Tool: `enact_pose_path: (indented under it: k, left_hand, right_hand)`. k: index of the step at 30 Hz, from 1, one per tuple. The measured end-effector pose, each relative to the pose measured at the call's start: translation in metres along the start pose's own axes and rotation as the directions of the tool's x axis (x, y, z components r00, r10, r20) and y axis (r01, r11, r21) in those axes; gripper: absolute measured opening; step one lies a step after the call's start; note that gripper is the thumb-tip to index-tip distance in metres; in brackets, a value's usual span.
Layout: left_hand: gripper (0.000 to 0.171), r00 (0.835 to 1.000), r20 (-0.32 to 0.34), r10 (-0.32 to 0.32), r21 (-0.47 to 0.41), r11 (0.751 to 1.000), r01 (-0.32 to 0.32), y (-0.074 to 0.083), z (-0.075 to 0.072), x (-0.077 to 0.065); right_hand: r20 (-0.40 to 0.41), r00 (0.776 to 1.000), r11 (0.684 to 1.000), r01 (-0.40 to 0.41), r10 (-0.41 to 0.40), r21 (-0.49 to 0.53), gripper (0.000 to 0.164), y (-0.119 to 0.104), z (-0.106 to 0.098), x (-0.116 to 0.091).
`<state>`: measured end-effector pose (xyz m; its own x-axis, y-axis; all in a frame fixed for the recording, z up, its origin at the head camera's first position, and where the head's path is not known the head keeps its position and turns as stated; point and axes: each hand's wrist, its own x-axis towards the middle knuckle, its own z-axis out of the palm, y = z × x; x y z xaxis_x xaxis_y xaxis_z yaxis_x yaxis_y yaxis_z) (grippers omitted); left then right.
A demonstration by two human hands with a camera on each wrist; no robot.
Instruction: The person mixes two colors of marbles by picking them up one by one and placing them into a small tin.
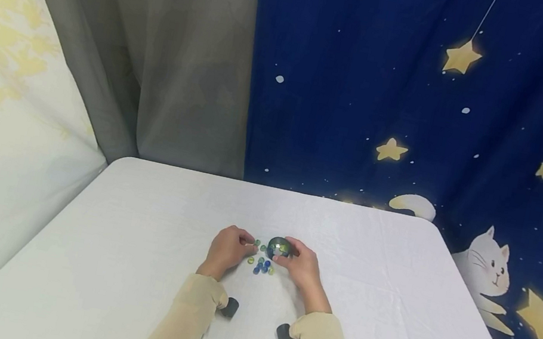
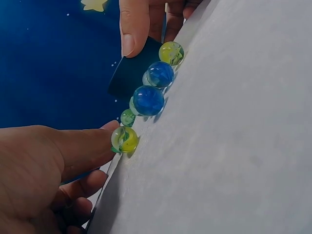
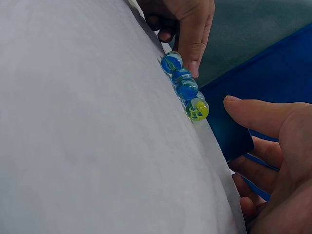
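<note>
On the white table [image 1: 159, 216], my right hand [image 1: 302, 265] grips a small dark round cup [image 1: 279, 246], thumb on the near side and fingers behind it. From the right wrist view the cup [image 3: 225, 129] shows a smooth dark teal wall. Glass marbles [image 1: 256, 271], blue, green and yellow, lie in a loose cluster to the left of the cup and nearer me. My left hand [image 1: 230, 249] reaches in from the left, thumb and forefinger apart beside a green marble [image 1: 257, 242]. A yellow-green marble [image 2: 125, 140] partly covers those fingertips in the left wrist view.
Black wrist devices [image 1: 229, 307] are on both cuffs, close above the tabletop. Past the table's far edge hang a grey curtain [image 1: 198, 59] and a blue starry curtain [image 1: 351, 86]. A pale patterned cloth [image 1: 2, 86] hangs on the left.
</note>
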<state>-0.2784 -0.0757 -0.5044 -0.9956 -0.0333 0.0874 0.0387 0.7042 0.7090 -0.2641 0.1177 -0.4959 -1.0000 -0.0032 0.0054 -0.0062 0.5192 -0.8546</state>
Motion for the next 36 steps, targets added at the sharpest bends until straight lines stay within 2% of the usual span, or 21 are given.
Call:
enact_pose_path:
  k: [18,26,36]
  left_hand:
    - [0.018,1.000,-0.008,0.025,0.038,0.999,-0.025,-0.0009,0.0014,-0.0005]
    - [0.015,0.998,-0.033,0.053,0.057,0.997,-0.051,0.0005,0.0015,-0.0025]
    - [0.014,1.000,-0.018,0.018,0.027,0.999,-0.017,0.0007,0.0007,-0.0018]
  right_hand:
    - [-0.002,1.000,1.000,0.000,0.000,-0.011,0.055,-0.0006,-0.0004,0.0012]
    - [0.004,1.000,1.000,0.013,-0.013,-0.008,0.056,-0.0013,-0.0009,0.0000]
    - [0.002,1.000,1.000,0.002,-0.002,-0.025,0.056,-0.0018,-0.0012,-0.0009]
